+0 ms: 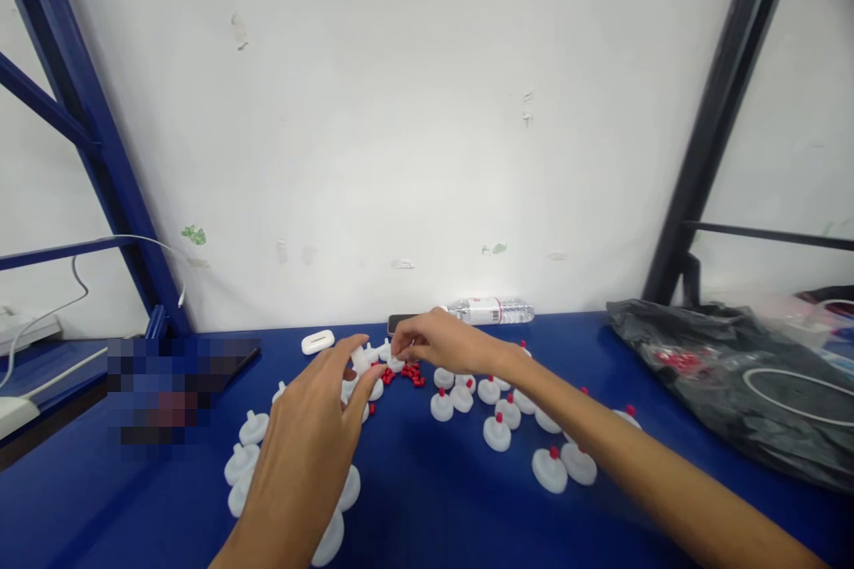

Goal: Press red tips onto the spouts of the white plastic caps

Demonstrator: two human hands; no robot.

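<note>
White plastic discs (497,433), round and low, each with a short stem on top; lot scattered across the middle of the blue bench (427,516). Discs to the right side carry a red cap on the stem; those at left (253,428) show bare white stems. Red caps (408,372), small, loose, heaped in a little pile between the two groups. Right hand (437,341) sits just over that pile, fingertips pinched together on a small white piece; what the piece is cannot be told. Left hand (313,440) hovers over the bare discs, fingers spread and bent, holding nothing visible. White oval case (318,341) lies beyond the left hand. Clear water bottle (492,310) lies on its side against the wall. Crumpled black plastic bag (734,382) occupies the bench's right end.
</note>
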